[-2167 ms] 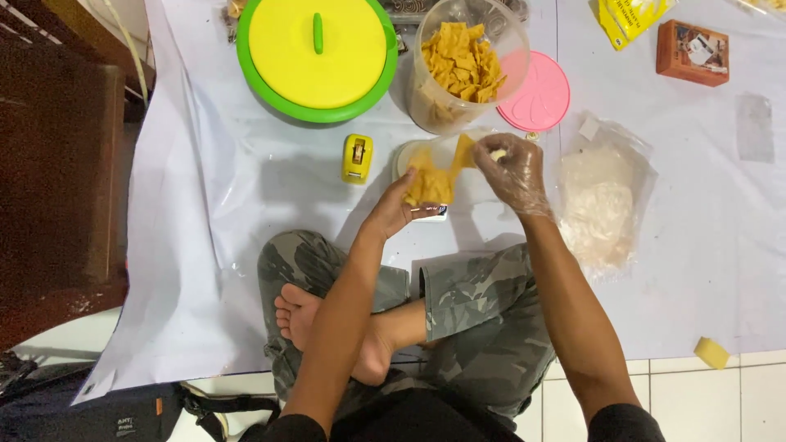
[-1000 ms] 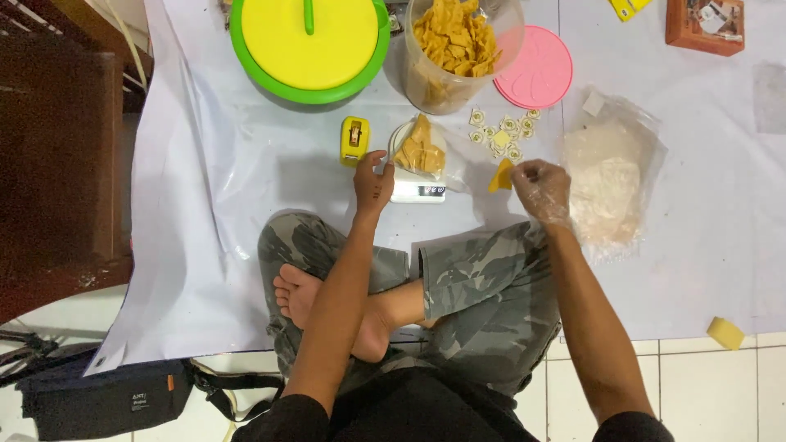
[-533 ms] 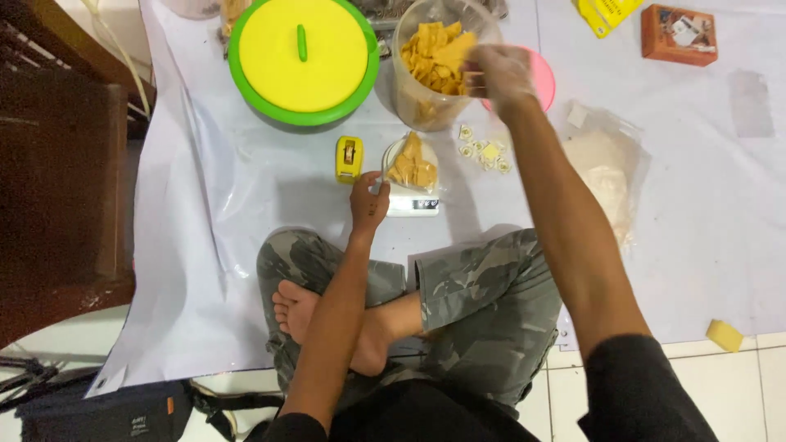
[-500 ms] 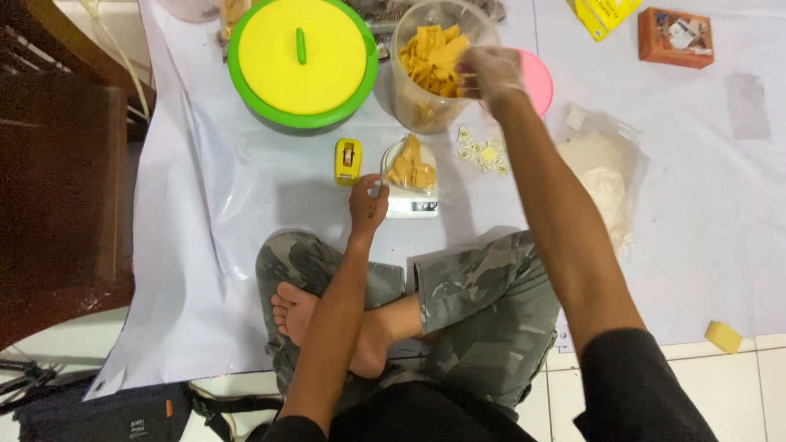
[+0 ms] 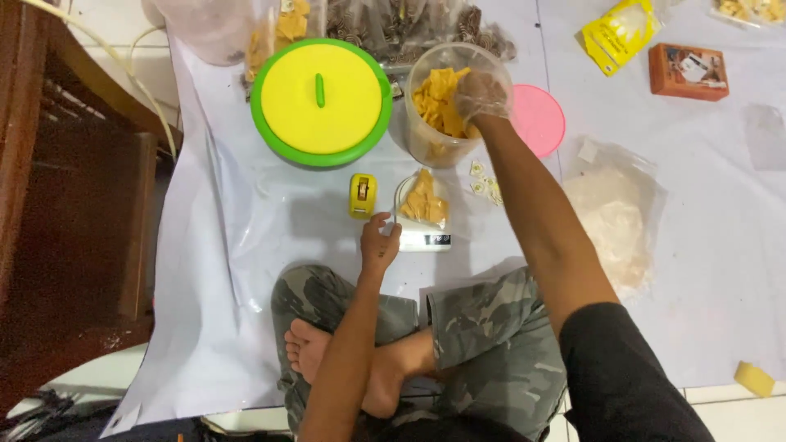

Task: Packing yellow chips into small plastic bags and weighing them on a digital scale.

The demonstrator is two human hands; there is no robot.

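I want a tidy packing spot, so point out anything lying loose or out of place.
Small pale scraps lie loose on the white sheet beside the small white scale. The round pink lid is off the clear plastic jar of yellow chips, where the gloved right hand reaches.

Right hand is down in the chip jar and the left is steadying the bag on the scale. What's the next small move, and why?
Probably lift the gloved right hand out of the clear jar with a few yellow chips and bring them to the small bag on the white scale. The bag looks only partly filled, and the left hand is holding its edge beside the scale.
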